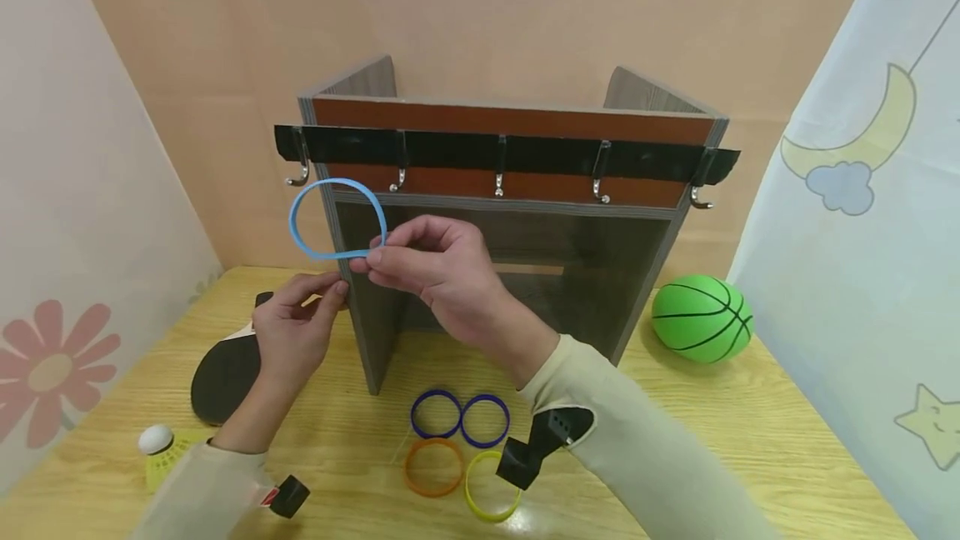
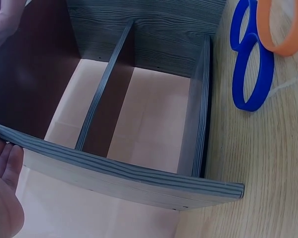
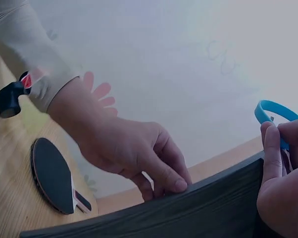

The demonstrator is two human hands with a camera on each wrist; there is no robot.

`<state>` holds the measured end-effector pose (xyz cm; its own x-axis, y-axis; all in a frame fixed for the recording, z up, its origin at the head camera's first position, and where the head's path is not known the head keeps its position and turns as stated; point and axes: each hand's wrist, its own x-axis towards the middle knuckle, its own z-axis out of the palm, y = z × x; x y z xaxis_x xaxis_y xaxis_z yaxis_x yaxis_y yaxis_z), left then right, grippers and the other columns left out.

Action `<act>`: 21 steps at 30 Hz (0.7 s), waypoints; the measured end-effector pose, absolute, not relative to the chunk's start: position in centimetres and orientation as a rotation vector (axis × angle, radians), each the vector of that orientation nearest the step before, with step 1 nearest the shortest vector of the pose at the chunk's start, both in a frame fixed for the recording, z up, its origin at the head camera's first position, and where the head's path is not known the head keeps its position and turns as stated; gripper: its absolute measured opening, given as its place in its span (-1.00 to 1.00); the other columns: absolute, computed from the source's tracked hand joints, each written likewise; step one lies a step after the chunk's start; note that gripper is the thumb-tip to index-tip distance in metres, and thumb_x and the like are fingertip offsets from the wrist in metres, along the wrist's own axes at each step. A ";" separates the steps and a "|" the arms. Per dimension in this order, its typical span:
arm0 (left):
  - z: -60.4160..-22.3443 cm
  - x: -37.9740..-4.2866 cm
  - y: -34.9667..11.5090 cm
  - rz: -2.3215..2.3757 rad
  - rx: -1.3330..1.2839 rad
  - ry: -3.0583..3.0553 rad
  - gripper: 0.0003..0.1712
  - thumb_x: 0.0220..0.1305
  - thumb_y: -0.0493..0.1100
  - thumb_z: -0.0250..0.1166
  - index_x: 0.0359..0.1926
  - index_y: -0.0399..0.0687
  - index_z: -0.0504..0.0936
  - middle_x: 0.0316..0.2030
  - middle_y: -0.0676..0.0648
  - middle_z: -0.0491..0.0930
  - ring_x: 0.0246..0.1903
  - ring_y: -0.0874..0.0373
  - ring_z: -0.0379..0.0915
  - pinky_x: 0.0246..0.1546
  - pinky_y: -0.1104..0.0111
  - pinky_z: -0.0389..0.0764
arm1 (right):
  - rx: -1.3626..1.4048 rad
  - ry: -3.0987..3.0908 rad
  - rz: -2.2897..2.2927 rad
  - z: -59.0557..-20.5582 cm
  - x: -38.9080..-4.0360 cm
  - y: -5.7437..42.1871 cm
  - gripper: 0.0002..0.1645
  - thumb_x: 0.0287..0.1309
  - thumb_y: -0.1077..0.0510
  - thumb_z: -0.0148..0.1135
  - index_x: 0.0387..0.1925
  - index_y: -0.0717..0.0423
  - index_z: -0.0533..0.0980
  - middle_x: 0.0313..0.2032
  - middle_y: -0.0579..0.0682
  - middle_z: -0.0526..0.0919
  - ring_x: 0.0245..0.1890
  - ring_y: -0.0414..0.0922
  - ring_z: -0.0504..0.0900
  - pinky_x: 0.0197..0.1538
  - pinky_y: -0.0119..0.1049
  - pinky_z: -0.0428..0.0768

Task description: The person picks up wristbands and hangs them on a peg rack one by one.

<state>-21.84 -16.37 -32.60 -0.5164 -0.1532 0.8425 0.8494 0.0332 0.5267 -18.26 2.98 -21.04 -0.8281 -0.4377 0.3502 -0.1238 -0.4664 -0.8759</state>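
My right hand (image 1: 457, 282) pinches a light blue silicone wristband (image 1: 337, 255) between thumb and fingers. The band hangs as an upright loop just under the leftmost metal hook (image 1: 300, 169) in the head view; in the right wrist view the band (image 3: 277, 108) shows above the panel edge. Lower down, my left hand (image 1: 296, 327) holds the front edge of the side panel of a grey wooden shelf (image 1: 363, 323). The right wrist view shows that thumb (image 3: 176, 184) against the panel, with other fingers partly hidden behind it. A black strip (image 1: 450, 148) across the shelf carries several hooks.
Two dark blue wristbands (image 1: 437, 394), an orange wristband (image 1: 433, 493) and a yellow wristband (image 1: 491, 517) lie on the wooden table (image 1: 645, 457). A green ball (image 1: 702, 319) sits at right. At left lie a black table tennis paddle (image 1: 225, 377) and a yellow shuttlecock (image 1: 163, 458).
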 end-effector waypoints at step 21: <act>-32.7 -21.9 -16.5 -1.561 -0.762 -1.514 -0.86 0.03 -0.71 0.19 -0.32 -0.69 0.57 -0.43 -0.28 0.61 -0.43 0.23 0.61 -0.37 0.49 0.65 | -0.705 1.440 -2.460 -20.6 -18.9 0.6 -0.89 0.15 0.49 0.17 -0.36 0.28 0.51 -0.38 0.12 0.65 -0.21 0.07 0.68 0.01 -0.11 0.59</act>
<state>-21.87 -16.52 -32.68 -0.4869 -0.1407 0.8621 0.8660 0.0512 0.4974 -18.95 0.60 -20.60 -0.8651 -0.4036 0.2978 -0.0622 -0.5029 -0.8621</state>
